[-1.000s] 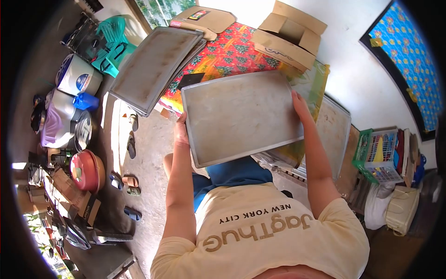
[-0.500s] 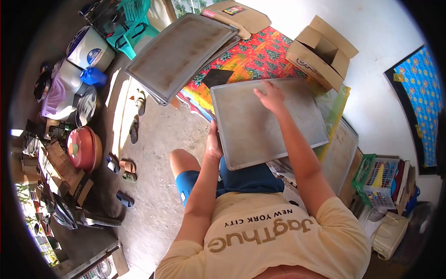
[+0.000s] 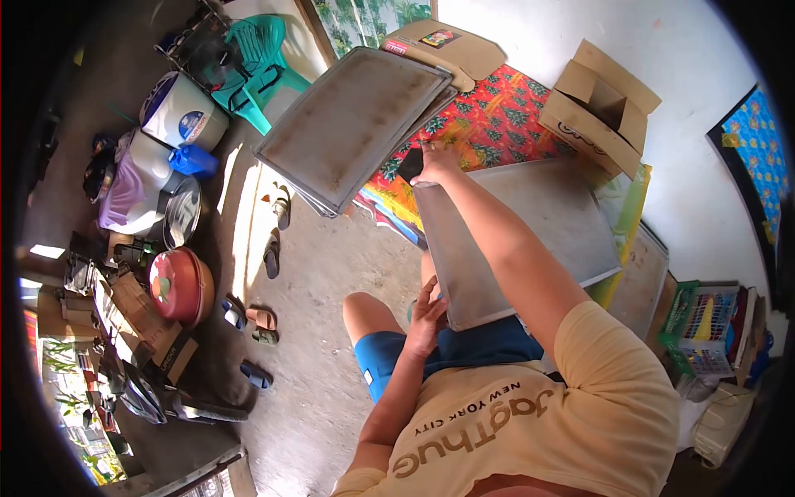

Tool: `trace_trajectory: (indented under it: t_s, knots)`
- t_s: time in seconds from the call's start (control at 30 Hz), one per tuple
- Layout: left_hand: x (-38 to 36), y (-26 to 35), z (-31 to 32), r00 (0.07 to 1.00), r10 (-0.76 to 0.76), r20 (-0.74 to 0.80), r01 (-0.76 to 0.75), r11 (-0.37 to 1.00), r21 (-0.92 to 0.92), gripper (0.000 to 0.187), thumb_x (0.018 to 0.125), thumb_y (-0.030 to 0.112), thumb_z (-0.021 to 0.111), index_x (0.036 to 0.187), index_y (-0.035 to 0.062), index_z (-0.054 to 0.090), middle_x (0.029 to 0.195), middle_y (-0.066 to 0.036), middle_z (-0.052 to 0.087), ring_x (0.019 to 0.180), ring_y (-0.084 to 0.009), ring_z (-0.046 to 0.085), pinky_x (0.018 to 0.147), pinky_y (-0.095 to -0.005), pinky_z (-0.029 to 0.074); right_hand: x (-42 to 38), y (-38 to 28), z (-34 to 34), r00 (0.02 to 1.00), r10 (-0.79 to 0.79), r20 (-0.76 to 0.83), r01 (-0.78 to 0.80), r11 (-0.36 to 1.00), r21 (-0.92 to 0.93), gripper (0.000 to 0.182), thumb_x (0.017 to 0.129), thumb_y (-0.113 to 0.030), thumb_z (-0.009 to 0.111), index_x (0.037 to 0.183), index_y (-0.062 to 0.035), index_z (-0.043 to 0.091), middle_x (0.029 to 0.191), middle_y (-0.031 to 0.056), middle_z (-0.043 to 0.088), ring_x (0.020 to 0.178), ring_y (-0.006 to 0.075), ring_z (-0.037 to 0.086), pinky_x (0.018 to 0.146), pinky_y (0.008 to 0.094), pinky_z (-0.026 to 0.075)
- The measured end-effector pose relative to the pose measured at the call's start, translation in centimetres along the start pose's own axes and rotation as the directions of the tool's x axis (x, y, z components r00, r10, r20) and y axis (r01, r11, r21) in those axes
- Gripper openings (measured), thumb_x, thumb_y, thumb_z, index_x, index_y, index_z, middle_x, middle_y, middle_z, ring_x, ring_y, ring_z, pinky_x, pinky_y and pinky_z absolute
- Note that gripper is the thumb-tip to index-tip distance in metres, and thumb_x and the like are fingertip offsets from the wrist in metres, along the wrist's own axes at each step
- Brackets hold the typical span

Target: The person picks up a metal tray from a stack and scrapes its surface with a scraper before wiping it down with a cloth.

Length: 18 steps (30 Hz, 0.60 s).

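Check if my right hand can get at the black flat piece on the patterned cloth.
Probably yes: your right hand is beside the black flat piece, near a corner of the tray, and nothing visible blocks the way. Whether the fingers touch it is unclear.

Operator clothing: shirt [image 3: 538, 447] and shorts [image 3: 479, 349].
The shirt is cream and short-sleeved, with large brown lettering [image 3: 469, 436], "JagThuG", across the chest and smaller dark text [image 3: 469, 408], "NEW YORK CITY", below; the shorts are blue, with a small white tag [image 3: 368, 376] on the left leg.
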<state>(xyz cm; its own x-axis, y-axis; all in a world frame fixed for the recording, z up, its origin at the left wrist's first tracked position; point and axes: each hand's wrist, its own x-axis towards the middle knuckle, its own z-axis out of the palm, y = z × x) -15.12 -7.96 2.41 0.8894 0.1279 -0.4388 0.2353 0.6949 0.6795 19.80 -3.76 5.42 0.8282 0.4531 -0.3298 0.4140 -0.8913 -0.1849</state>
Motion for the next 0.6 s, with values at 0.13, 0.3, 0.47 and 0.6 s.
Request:
trace_trajectory:
  t_s: [0.13,0.3,0.47,0.6]
  knots:
    - [-0.8,0.4,0.1,1.0,-0.024,0.009,0.024,0.999,0.049,0.064,0.095,0.014,0.061,0.151,0.0124,0.029,0.099,-0.003,0.067,0.074,-0.0067,0.062,0.061,-0.0201,0.05,0.2,0.9,-0.1,0.995,0.098,-0.02,-0.098,0.995,-0.01,0.108,0.062,-0.062,0.082,0.15,-0.0238,0.031,0.152,0.0143,0.036,0.14,0.0346,0.035,0.111,0.0579,0.027]
    - [-1.4,0.2,0.9,1.0,-0.015,-0.01,0.016,0.996,0.086,0.066,0.093,0.007,0.061,0.151,0.0095,0.03,0.097,-0.006,0.069,0.077,-0.012,0.067,0.063,-0.0267,0.057,6.2,8.0,3.3,0.991,0.11,-0.077,-0.044,0.806,0.591,0.055,0.078,-0.04,0.077,0.125,-0.0144,0.062,0.119,0.0119,0.067,0.113,0.03,0.061,0.094,0.0399,0.046]
    - [-0.8,-0.4,-0.4,0.999,0.02,0.026,-0.023,0.99,0.142,0.069,0.091,0.005,0.062,0.151,0.0074,0.029,0.095,-0.007,0.07,0.074,-0.0142,0.068,0.064,-0.0287,0.059,4.2,12.7,2.3,0.818,0.488,-0.305,0.248,0.179,0.952,0.023,0.091,-0.012,0.067,0.111,-0.0051,0.058,0.092,0.0045,0.061,0.086,0.0161,0.056,0.082,0.0321,0.045]
    - [-0.9,0.2,0.3,0.999,0.039,-0.003,-0.038,0.984,0.175,0.075,0.087,0.004,0.063,0.153,0.0131,0.027,0.091,-0.004,0.068,0.071,-0.0115,0.066,0.06,-0.0249,0.055,-7.4,18.2,-0.3,0.681,0.57,-0.46,0.441,0.182,0.879,0.052,0.088,0.0,0.063,0.136,-0.0123,0.048,0.097,0.004,0.055,0.082,0.013,0.052,0.073,0.0274,0.045]
